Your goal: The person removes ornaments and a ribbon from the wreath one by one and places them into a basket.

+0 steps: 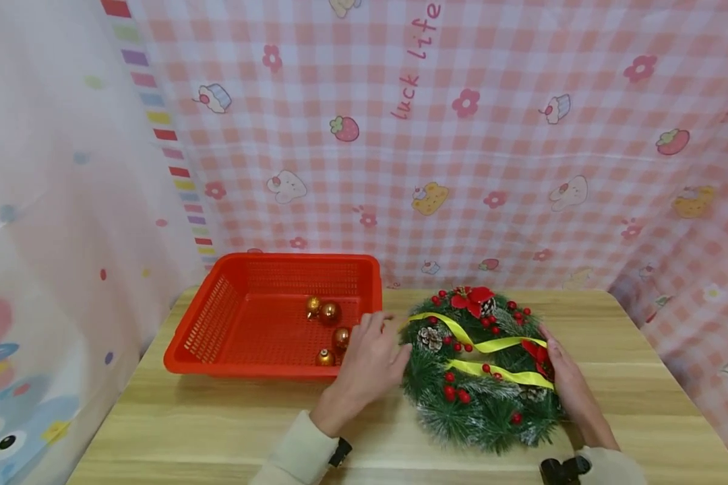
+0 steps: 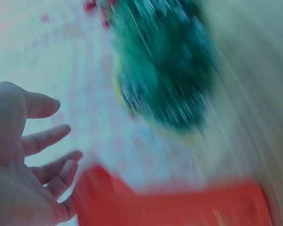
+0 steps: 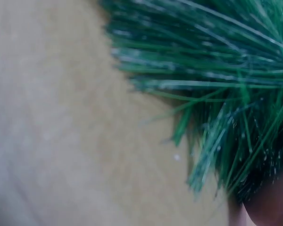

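A green Christmas wreath (image 1: 485, 411) with red berries, pine cones, red poinsettias and a yellow ribbon (image 1: 503, 345) wound across it lies on the table at the right. On its right rim, my right hand (image 1: 573, 387) holds the edge, some fingers hidden by the greenery. The right wrist view shows pine needles (image 3: 212, 75) up close and a sliver of that hand. My left hand (image 1: 370, 360) is held between the wreath and a red plastic basket (image 1: 267, 369); the left wrist view shows its fingers spread and nothing in them.
Several shiny gold-brown bauble ornaments (image 1: 330, 312) lie in the basket's right side. The wooden table (image 1: 218, 431) ends at the back against a pink checked cloth (image 1: 315, 222). A pale printed cloth (image 1: 67, 202) hangs at the left.
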`<state>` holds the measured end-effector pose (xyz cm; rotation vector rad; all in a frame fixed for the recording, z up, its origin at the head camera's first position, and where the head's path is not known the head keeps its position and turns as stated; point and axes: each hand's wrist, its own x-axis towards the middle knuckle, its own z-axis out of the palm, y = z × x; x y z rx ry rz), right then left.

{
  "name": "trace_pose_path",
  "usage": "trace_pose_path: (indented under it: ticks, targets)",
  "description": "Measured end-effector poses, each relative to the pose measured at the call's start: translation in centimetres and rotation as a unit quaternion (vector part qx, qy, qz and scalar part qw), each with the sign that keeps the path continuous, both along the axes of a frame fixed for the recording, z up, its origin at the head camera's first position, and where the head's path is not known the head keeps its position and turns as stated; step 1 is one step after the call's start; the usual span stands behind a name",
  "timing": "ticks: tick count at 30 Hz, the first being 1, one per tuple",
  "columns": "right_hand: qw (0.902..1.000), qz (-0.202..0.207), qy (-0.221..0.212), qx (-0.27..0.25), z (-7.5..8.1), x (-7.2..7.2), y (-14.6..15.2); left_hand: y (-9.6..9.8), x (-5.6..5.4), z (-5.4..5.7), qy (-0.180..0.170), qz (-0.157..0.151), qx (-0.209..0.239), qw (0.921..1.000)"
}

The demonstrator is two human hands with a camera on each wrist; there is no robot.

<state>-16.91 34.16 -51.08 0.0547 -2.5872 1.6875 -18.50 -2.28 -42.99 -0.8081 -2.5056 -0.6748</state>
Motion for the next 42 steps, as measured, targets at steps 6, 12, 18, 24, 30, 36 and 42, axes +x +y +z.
trace_pose_path:
  ticks: [6,12,18,24,30,36,42]
  targets:
    - [0.9999,-0.001,-0.011,0.001,0.1,-0.1,-0.4,5.7,1.2,0.3,-0.025,-0.091,-0.036,0.9949]
    - [0.9993,-0.025,-0.02,0.021,0.3,0.1,-0.3,10.0,1.1,-0.2,-0.132,-0.138,-0.079,0.9785]
    - [0.9991,-0.028,-0.031,0.008,0.3,0.0,-0.4,12.0,0.4,-0.6,-0.22,-0.133,-0.096,0.9616]
    - [0.9991,-0.024,-0.034,0.006,0.3,0.0,-0.3,13.0,0.1,-1.1,-0.269,-0.128,-0.041,0.9538]
    - [0.9989,-0.021,-0.041,0.004,0.2,0.0,-0.1,13.7,0.2,-1.4,-0.273,-0.112,0.024,0.9553]
    - [0.9994,-0.016,-0.03,0.001,0.1,0.1,-0.1,13.4,0.4,-0.8,-0.304,-0.106,0.143,0.9357]
    - [0.9997,0.0,-0.009,-0.022,0.3,0.3,0.0,12.2,0.5,0.8,-0.302,-0.109,0.22,0.921]
